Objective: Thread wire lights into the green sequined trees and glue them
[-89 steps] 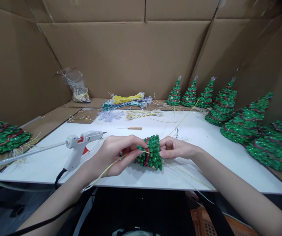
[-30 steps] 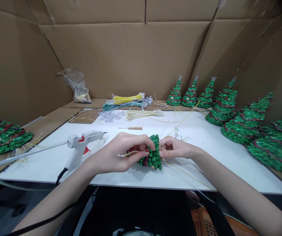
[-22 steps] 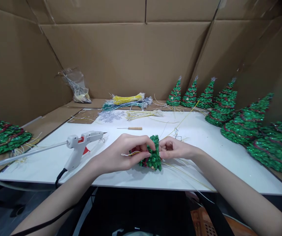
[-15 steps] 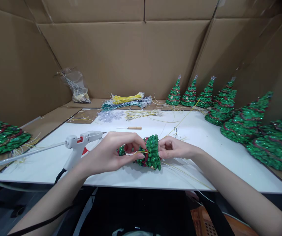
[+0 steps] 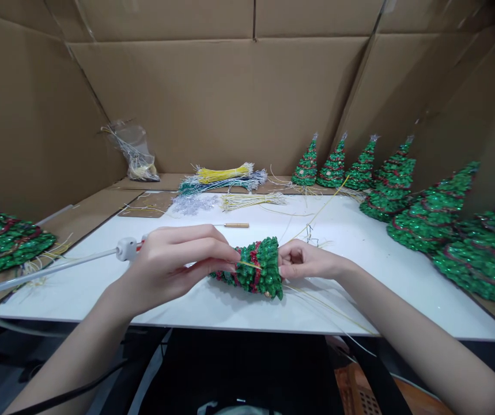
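Observation:
A small green Christmas tree figurine [image 5: 268, 268] with red garland lies on its side over the white board, its wide base to the right. My right hand [image 5: 299, 259] is closed on the base edge, fingers curled partly out of sight behind it. Between thumb and fingertips my left hand [image 5: 182, 259] pinches a thin yellow wire [image 5: 250, 265], which runs to the tree's side. The tree's narrow top is hidden behind my left hand. More thin wires [image 5: 329, 305] trail from the base toward the board's front edge.
A white glue gun [image 5: 127, 249] stands at left, mostly behind my left hand. Beyond lie a wooden-handled awl [image 5: 236, 225], wire bundles [image 5: 225, 173] and clear plastic pieces [image 5: 195, 203]. Several finished trees [image 5: 433, 210] line the right; another tree [image 5: 5, 239] sits left. Cardboard walls surround the board.
My left hand has moved left, away from the tree's base, drawing the yellow wire along and now covering most of the glue gun. My right hand and the tree have stayed in place.

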The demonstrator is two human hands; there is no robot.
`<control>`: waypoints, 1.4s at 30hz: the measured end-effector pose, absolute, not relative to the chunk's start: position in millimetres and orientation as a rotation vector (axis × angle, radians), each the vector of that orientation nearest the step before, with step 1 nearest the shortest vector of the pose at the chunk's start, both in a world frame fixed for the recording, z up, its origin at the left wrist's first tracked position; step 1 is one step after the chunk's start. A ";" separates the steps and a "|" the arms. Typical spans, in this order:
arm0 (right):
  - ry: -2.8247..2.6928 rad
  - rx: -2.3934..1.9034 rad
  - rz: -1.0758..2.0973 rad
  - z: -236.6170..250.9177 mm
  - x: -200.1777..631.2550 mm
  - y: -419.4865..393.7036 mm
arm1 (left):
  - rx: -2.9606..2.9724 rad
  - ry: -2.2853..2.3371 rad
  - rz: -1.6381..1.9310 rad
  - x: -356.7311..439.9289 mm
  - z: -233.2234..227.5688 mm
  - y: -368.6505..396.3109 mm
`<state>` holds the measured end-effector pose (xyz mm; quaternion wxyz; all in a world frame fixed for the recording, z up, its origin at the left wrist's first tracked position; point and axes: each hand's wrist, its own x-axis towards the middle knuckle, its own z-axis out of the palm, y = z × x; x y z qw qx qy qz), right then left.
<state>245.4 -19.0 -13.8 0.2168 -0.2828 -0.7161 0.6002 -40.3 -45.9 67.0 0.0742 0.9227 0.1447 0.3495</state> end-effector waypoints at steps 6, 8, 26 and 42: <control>-1.992 -0.800 1.657 -14.5 246.0 -18.8 | 2.876 0.417 1.067 -46.8 68.3 -42.8; -1.995 -0.799 1.650 -14.7 246.2 -18.7 | 2.908 0.443 1.087 -48.2 67.4 -42.0; -1.982 -0.760 1.670 -14.1 246.9 -18.0 | 2.828 0.694 1.235 -44.2 58.0 -46.4; -1.988 -0.737 1.660 -13.4 246.0 -18.1 | 2.789 0.705 1.401 -31.5 55.6 -51.4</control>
